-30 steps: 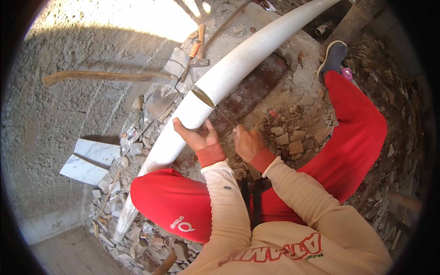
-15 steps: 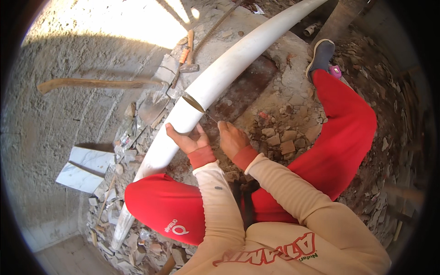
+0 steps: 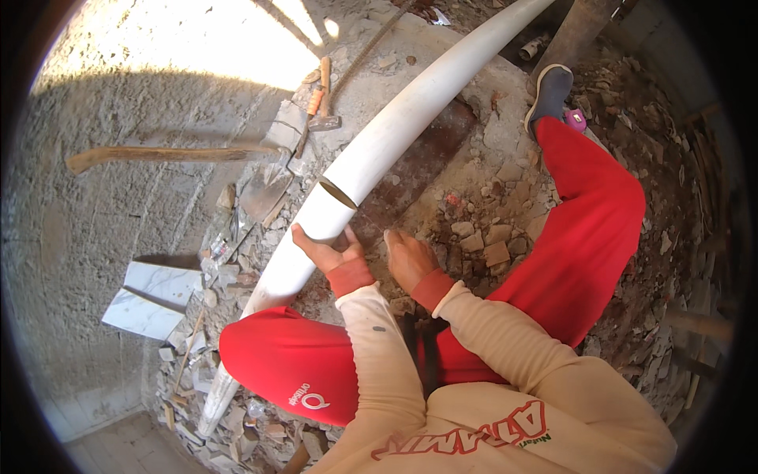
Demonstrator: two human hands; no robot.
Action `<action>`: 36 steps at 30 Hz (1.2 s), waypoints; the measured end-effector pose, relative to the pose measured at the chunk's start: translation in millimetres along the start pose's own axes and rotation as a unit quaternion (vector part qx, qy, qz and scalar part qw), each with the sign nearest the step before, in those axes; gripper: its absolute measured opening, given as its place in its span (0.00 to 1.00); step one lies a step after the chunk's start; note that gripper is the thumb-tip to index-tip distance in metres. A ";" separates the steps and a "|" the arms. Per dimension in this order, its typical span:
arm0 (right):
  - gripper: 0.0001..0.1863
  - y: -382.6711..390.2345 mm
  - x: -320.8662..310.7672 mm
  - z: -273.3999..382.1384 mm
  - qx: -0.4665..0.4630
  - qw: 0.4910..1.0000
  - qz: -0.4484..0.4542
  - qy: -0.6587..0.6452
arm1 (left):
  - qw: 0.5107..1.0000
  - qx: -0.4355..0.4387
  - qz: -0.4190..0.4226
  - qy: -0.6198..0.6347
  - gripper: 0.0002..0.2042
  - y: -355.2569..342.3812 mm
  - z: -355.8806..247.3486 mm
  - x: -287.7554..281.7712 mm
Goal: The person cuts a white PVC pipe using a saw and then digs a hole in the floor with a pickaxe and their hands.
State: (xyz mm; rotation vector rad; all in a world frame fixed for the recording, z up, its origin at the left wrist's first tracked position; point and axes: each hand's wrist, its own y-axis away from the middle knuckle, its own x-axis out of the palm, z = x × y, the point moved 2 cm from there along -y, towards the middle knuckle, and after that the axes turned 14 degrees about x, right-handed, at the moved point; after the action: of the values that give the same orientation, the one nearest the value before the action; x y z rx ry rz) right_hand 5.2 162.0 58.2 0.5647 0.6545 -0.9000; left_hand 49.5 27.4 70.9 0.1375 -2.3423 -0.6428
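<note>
A long white plastic pipe (image 3: 395, 133) slants across the view from upper right to lower left, passing by my bent left leg. A dark, gaping cut (image 3: 338, 193) crosses it near the middle. Just below that cut, my left hand (image 3: 333, 254) grips the pipe, thumb on the upper side and fingers partly hidden beneath. My right hand (image 3: 410, 261) is closed to the right of the pipe, apart from it, above the rubble. Whatever its curled fingers hold is too small or hidden to make out.
A hammer (image 3: 324, 121), an orange-handled tool (image 3: 315, 101) and a wooden-handled shovel (image 3: 267, 189) lie left of the pipe. Two marbled tile pieces (image 3: 150, 299) rest farther left. Broken rubble (image 3: 496, 253) covers ground between my legs. A purple object (image 3: 576, 120) sits by my right shoe (image 3: 550, 93).
My right hand has drawn away from the cut, slightly down and right. The thin thing seen earlier between it and the pipe no longer shows. My left hand keeps its grip.
</note>
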 end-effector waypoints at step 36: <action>0.07 -44.1 14.3 -3.2 0.017 0.999 -0.011 0.047 | 0.995 -0.029 -0.025 -0.093 0.29 -11.0 30.8 -8.6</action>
State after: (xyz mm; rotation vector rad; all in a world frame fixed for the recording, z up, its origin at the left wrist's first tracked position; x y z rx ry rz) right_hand -26.4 134.4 38.2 0.6342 0.7327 -0.9102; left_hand 35.0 32.8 40.8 0.1131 -2.5028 -0.7769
